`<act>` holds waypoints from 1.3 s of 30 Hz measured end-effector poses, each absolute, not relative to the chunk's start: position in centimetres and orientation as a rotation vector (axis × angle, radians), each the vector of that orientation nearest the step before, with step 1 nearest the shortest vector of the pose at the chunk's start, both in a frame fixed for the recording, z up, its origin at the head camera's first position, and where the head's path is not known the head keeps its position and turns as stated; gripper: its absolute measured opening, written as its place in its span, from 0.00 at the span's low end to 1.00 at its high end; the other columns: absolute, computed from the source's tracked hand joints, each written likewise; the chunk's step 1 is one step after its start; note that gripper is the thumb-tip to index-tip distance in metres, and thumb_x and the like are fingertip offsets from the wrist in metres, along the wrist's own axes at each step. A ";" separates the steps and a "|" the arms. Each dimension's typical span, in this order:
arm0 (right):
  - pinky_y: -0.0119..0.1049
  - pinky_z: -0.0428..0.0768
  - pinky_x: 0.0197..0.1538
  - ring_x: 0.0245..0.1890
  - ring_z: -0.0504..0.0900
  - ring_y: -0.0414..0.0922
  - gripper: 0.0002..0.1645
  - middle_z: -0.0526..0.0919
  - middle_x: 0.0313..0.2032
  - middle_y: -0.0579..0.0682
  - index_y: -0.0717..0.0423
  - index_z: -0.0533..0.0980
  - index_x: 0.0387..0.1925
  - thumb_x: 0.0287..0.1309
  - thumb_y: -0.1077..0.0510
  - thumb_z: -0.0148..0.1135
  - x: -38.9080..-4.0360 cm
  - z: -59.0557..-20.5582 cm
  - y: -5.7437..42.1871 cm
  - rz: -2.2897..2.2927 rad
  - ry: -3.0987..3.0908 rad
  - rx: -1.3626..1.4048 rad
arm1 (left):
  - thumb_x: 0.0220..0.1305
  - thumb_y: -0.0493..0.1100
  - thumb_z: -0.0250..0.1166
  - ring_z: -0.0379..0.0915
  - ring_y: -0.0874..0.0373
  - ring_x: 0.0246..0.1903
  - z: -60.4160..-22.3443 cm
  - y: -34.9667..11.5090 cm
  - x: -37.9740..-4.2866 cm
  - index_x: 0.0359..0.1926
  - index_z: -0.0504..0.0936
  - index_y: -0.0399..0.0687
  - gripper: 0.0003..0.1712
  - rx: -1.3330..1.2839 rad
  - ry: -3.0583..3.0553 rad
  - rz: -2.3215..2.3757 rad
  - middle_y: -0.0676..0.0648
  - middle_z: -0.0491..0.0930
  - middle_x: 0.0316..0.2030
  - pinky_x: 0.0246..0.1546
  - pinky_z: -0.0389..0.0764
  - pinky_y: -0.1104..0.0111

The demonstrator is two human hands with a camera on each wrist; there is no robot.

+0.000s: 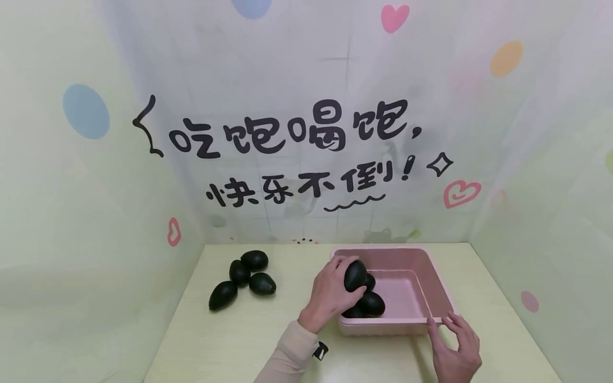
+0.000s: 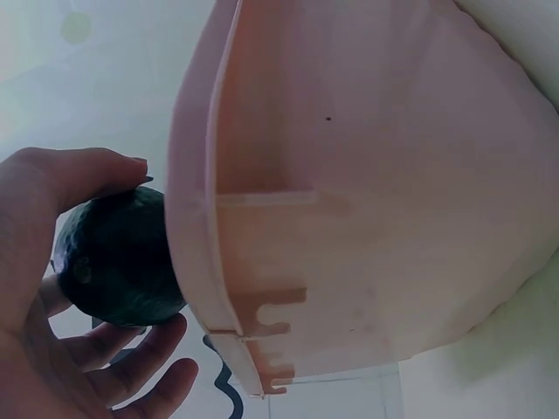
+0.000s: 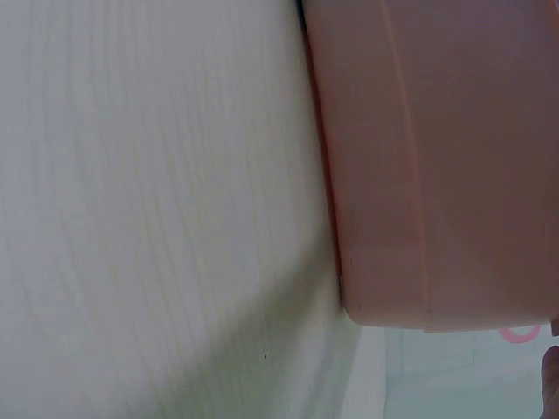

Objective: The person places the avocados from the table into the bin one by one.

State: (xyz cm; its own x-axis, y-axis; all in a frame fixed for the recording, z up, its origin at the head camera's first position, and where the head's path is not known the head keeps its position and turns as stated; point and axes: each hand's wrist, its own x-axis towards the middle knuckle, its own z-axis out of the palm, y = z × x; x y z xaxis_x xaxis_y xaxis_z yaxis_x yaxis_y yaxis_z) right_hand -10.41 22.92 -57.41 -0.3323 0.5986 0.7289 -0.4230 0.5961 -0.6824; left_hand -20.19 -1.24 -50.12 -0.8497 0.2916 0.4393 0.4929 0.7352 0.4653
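1. Pale walls (image 1: 306, 64) stand round a pale yellow table (image 1: 191, 346); the far wall bears black lettering (image 1: 316, 187), hearts (image 1: 395, 18) and coloured spots (image 1: 86, 111).
2. Left hand (image 1: 330, 290): thumb and fingers curl round one dark green avocado (image 1: 355, 275), holding it over the left part of the pink tub (image 1: 407, 330). From the left wrist, part of that avocado is hidden behind the tub's rim.
3. Right hand (image 1: 457, 346): loosely spread, thumb and fingers apart and slightly bent, tips touching the rim at the tub's near right corner. From the right wrist, only a fingertip (image 3: 551, 375) shows, at the edge of view.
4. Beneath the left hand, at least three more avocados (image 1: 372, 304) lie close together at the left of the tub, partly covered.
5. A light sleeve (image 1: 296, 343) covers the left forearm, with a black band (image 1: 320, 350) beside it.
6. Well to the left, four avocados (image 1: 240, 273) lie grouped on the table.
7. The tub sits on the table's right half.
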 end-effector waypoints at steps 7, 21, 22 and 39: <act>0.22 0.73 0.62 0.55 0.82 0.27 0.15 0.86 0.41 0.77 0.79 0.84 0.31 0.35 0.79 0.76 -10.6 -57.5 22.9 1.038 -1.608 -0.140 | 0.58 0.56 0.78 0.83 0.53 0.52 -50.0 -1.3 -20.5 0.67 0.80 0.58 0.36 -0.585 -2.616 -0.851 0.49 0.81 0.57 0.50 0.86 0.60; 0.21 0.74 0.61 0.54 0.82 0.27 0.14 0.86 0.41 0.76 0.79 0.84 0.31 0.36 0.79 0.77 -10.4 -57.5 22.8 1.053 -1.614 -0.166 | 0.64 0.61 0.74 0.83 0.53 0.56 -50.0 -1.6 -20.8 0.70 0.79 0.58 0.36 -0.540 -2.617 -0.983 0.49 0.81 0.61 0.53 0.85 0.59; 0.21 0.74 0.61 0.54 0.82 0.27 0.14 0.86 0.40 0.76 0.79 0.84 0.31 0.36 0.79 0.77 -10.5 -57.6 22.9 1.051 -1.612 -0.165 | 0.64 0.61 0.74 0.83 0.53 0.56 -50.0 -1.7 -20.8 0.70 0.79 0.58 0.36 -0.540 -2.610 -0.985 0.49 0.82 0.61 0.53 0.85 0.59; 0.21 0.74 0.61 0.55 0.81 0.27 0.15 0.88 0.42 0.74 0.79 0.85 0.32 0.35 0.80 0.78 -10.5 -57.8 22.9 1.050 -1.618 -0.198 | 0.63 0.56 0.75 0.84 0.51 0.55 -50.7 -3.9 -21.2 0.69 0.81 0.57 0.34 -0.409 -2.565 -1.023 0.48 0.83 0.60 0.51 0.86 0.55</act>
